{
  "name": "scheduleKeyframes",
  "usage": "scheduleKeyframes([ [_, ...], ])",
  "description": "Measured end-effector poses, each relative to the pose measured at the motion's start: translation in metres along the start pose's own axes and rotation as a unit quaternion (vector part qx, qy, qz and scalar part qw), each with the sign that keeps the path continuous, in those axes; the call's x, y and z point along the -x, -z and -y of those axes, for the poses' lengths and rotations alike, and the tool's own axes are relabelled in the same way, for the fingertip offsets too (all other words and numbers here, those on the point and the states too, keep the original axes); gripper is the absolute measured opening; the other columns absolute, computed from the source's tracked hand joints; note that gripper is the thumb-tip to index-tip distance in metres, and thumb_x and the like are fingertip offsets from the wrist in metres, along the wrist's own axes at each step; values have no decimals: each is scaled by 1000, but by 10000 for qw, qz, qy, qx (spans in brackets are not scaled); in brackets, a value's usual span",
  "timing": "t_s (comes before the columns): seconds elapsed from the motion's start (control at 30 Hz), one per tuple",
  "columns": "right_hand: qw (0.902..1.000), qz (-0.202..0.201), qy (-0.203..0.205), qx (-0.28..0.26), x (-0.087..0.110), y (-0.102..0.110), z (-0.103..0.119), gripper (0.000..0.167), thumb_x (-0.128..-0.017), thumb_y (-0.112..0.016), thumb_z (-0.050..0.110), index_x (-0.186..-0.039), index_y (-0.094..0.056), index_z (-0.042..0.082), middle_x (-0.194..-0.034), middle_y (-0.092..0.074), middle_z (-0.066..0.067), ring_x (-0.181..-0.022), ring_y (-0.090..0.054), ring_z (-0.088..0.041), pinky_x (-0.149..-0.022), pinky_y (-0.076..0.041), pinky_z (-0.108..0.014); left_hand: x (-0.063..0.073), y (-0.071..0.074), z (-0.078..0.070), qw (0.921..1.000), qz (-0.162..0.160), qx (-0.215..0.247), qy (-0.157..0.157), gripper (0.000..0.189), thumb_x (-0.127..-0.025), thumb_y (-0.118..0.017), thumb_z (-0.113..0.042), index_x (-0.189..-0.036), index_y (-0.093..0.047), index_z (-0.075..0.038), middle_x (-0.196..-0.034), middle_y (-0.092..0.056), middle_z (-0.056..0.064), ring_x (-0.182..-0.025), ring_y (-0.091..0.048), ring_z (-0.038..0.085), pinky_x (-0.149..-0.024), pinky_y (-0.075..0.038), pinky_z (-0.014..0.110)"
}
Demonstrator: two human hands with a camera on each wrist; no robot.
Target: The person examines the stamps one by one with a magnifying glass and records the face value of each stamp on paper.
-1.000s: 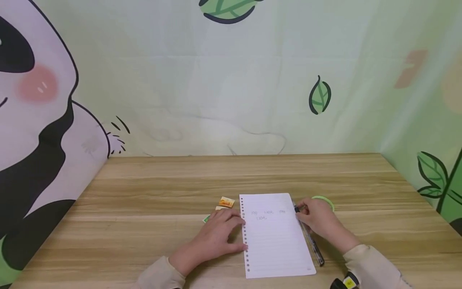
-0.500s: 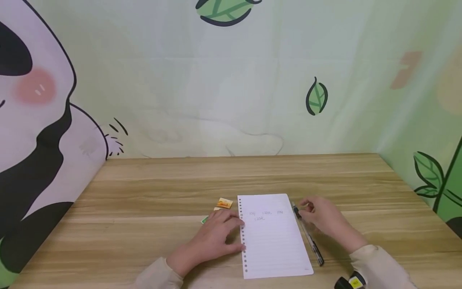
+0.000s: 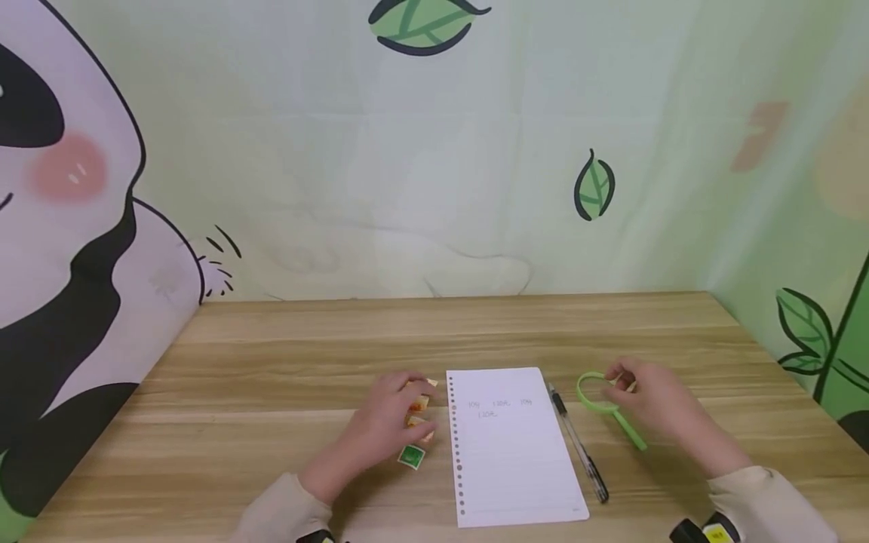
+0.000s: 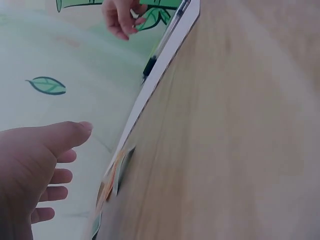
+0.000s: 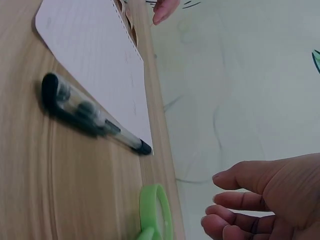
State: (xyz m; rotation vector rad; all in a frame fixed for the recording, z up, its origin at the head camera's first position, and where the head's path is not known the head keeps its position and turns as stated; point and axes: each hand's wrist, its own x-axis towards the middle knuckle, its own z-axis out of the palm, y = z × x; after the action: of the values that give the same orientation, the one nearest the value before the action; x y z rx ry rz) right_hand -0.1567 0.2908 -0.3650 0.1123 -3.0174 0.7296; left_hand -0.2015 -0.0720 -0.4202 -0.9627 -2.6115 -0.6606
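Note:
My left hand (image 3: 376,422) is over several small stamps beside the paper, fingers loosely bent and holding nothing. A green stamp (image 3: 411,456) shows below the thumb; orange ones are partly hidden by the fingers. In the left wrist view the stamps (image 4: 120,172) appear edge-on, apart from the hand. My right hand (image 3: 655,400) hovers at a green magnifying glass (image 3: 630,430). The right wrist view shows that hand (image 5: 265,195) with relaxed fingers, raised off the table and gripping nothing. Between the hands lies a lined, punched sheet of paper (image 3: 516,467) bearing handwriting.
A black-and-clear pen (image 3: 579,443) lies along the paper's right edge, uncapped tip pointing away. The wooden table (image 3: 271,339) ends at a printed cloth backdrop (image 3: 305,151) with a panda and leaves.
My right hand has drawn off the pen and moved right, uncovering more of the magnifying glass. My left hand has left the paper's edge and shifted left over the stamps.

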Motion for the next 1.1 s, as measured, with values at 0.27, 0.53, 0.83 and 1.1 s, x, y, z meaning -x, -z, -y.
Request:
scheduleKeyframes([
  [0.27,9998,55,-18,174,8,5,-18,17,-86,-67,18,-92,-62,3,-79,-62,-4,-68,-51,-14,-57,-40,-27,-11,2,18,9971,111,-73,743,38,-79,-79,-30,-111,-68,-11,-114,-63,9,-108,-58,28,-95,-49,46],
  [0.53,9995,258,-18,160,15,4,-30,19,-87,-68,25,-88,-62,6,-79,-62,-2,-68,-51,-13,-56,-41,-28,-20,-1,34,9944,244,-22,1032,36,-79,-79,-27,-111,-68,-14,-111,-63,5,-106,-58,24,-93,-50,41],
  [0.83,9977,612,-275,106,18,0,-36,23,-86,-68,24,-94,-61,3,-83,-64,-3,-71,-55,-14,-60,-46,-29,-28,-2,42,9939,402,66,1025,27,-82,-75,-30,-107,-71,-20,-113,-64,3,-109,-58,26,-96,-47,45],
  [1.1,9981,556,-242,70,20,-7,-38,21,-84,-69,22,-92,-62,4,-79,-63,-2,-67,-53,-13,-57,-44,-26,-31,-7,47,9928,466,133,1096,21,-83,-75,-30,-102,-73,-21,-110,-64,3,-105,-57,25,-94,-45,44],
])
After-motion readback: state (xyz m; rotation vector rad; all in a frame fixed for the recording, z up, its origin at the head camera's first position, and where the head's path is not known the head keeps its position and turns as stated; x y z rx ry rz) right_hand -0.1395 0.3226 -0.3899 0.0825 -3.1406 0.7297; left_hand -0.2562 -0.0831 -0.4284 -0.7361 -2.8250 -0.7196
